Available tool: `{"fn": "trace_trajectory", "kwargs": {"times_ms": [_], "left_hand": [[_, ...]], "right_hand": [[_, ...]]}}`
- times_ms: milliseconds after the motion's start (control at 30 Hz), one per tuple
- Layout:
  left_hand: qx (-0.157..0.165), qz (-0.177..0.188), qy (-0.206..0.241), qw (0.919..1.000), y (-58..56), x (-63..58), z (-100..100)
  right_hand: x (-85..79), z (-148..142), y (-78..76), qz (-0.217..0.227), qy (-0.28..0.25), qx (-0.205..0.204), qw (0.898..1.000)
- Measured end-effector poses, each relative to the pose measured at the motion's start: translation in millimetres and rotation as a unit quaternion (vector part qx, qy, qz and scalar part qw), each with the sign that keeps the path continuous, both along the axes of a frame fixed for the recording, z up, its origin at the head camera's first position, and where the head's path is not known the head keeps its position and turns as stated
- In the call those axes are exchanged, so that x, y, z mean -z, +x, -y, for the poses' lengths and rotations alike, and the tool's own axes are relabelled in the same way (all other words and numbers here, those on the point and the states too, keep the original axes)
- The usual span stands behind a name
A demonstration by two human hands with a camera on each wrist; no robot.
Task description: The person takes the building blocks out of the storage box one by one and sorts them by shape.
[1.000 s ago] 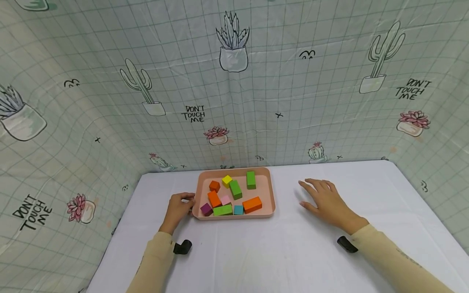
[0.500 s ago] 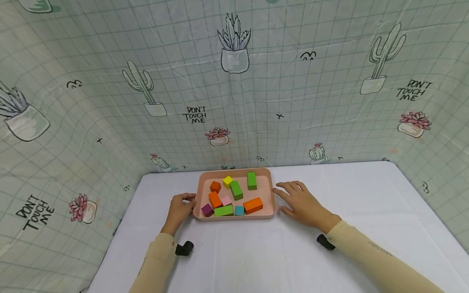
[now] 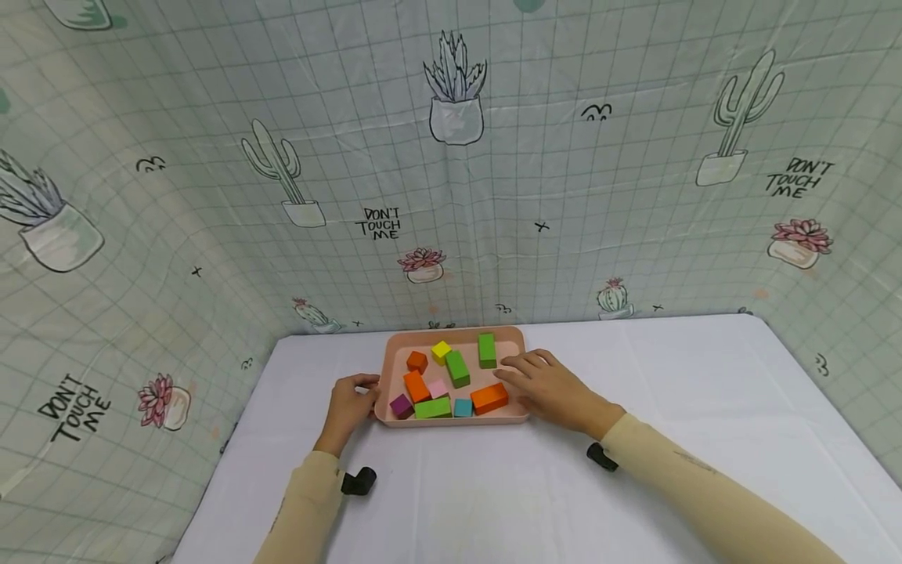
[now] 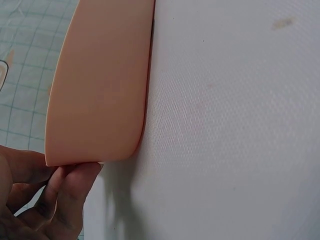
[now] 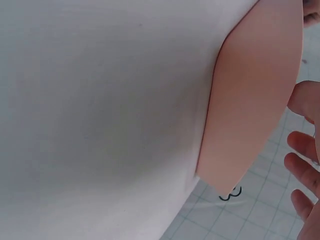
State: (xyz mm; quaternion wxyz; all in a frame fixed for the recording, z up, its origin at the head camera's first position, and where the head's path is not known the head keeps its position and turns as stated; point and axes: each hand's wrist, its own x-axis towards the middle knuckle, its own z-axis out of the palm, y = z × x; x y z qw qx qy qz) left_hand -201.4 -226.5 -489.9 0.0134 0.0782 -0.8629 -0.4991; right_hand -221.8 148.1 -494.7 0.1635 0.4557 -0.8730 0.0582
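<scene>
A shallow pink tray [image 3: 451,423] holds several coloured blocks. My left hand [image 3: 350,401] grips the tray's left side with bent fingers; in the left wrist view its fingertips [image 4: 82,175] meet the wall and rim. Over the tray's right side, my right hand [image 3: 553,389] reaches in with loosely spread fingers and nothing held. Its fingertips are close to an orange block [image 3: 489,399] and a green block [image 3: 488,351]. From the right wrist view, the thumb [image 5: 306,97] overlaps the tray's rim, and the blocks are hidden behind the wall.
Other blocks in the tray include a yellow cube [image 3: 441,352], a purple cube [image 3: 402,406] and a blue cube [image 3: 463,407]. The tray stands near the back of a white-covered table [image 3: 479,501]. A patterned cloth [image 3: 521,172] hangs behind and at both sides.
My right hand has moved left from the bare table to above the tray's right edge. The left hand stays at the tray's left side, and the blocks keep their places.
</scene>
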Motion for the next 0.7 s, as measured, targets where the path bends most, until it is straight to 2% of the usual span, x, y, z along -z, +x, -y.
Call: {"fn": "trace_trajectory", "kwargs": {"times_ms": [267,367,533,700], "left_hand": [[0.006,-0.022,0.0,0.9997,0.5,1.6,-1],[0.002,-0.012,-0.003,0.9999,-1.1,3.1,0],[-0.002,0.002,-0.011,0.9999,-3.0,5.0,1],[0.0,-0.002,-0.013,0.9999,-1.9,5.0,1]], "right_hand": [[-1.2,11,-10.2,0.023,0.004,-0.022,0.999],[-0.5,14,-13.8,0.028,0.014,-0.026,0.999],[1.3,20,-20.8,0.012,0.035,-0.043,0.998],[0.9,24,-25.4,0.011,0.052,-0.061,0.997]]}}
